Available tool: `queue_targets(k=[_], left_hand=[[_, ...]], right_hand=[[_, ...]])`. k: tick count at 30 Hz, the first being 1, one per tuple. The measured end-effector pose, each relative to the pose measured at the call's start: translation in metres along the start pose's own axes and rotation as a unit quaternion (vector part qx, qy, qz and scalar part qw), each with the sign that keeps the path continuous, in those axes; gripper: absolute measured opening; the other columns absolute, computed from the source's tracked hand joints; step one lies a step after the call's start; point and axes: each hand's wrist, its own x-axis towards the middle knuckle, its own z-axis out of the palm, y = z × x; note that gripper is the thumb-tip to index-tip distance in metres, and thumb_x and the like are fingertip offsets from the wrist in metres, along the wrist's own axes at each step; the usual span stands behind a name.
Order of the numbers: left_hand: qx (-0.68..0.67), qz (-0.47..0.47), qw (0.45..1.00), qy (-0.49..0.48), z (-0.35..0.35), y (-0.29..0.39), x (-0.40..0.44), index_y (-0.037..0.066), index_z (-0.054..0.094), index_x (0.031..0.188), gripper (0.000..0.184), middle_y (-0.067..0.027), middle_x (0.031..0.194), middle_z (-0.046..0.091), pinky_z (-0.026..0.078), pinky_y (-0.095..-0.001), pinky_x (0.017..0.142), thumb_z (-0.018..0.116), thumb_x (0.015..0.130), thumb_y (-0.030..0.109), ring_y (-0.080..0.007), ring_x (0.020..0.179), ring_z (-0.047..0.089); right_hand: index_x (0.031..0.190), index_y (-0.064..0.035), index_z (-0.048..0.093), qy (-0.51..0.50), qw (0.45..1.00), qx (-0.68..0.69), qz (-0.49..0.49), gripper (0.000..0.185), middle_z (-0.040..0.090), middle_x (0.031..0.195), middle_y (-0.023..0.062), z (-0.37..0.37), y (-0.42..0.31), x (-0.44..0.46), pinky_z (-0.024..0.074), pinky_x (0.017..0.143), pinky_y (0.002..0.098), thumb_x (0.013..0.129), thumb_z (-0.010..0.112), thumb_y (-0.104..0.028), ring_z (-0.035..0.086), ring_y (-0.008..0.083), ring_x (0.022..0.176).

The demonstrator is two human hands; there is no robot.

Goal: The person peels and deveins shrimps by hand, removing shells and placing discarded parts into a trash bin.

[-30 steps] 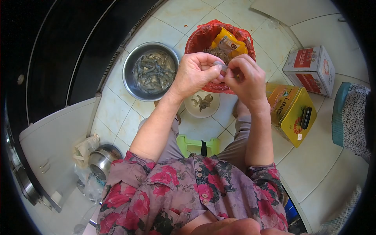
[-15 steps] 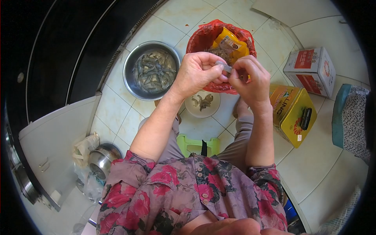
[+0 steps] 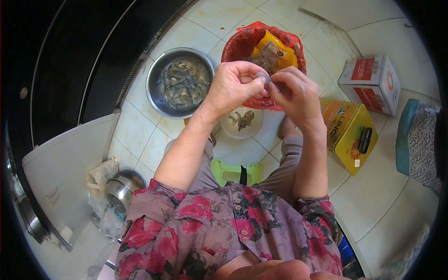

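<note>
Upper centre of the frame, 2 bare hands: the left hand is holding 1 small grey shrimp between thumb and fingers, and the right hand is pinching its near end in a narrow grip, both overlapping the lower edge of a red-lined bin that is containing a yellow packet. Upper left of centre, a steel basin is holding heaped grey shrimps; below the hands, a white plate is carrying several shrimp pieces. Right of the frame, a yellow tin is standing near a white-and-red carton.
</note>
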Motion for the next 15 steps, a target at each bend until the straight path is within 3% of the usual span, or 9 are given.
queue_targets(k=[8,15], left_hand=[[-0.027,-0.006,0.999,0.026,0.0016,0.0001,0.0007,-0.006,0.065,0.092,0.012,-0.0090,0.077,0.069,0.056,-0.0241,0.063,0.062,0.084,0.002,-0.0111,0.067,0.066],[-0.012,-0.005,1.000,0.009,-0.0028,-0.0046,0.0016,-0.004,0.064,0.099,0.014,-0.0105,0.084,0.069,0.056,-0.0244,0.065,0.060,0.087,0.003,-0.0128,0.071,0.067]], right_hand=[[0.078,-0.0030,0.060,-0.001,1.000,0.002,0.004,0.011,0.060,0.076,0.0083,0.0016,-0.0023,0.0026,0.0503,0.060,0.0328,0.072,0.069,-0.002,0.061,0.0244,0.068],[0.077,-0.0032,0.059,0.024,1.000,-0.001,0.005,0.012,0.059,0.075,0.0078,0.0039,0.0016,0.0040,0.0501,0.058,0.0323,0.070,0.068,0.000,0.060,0.0231,0.066]])
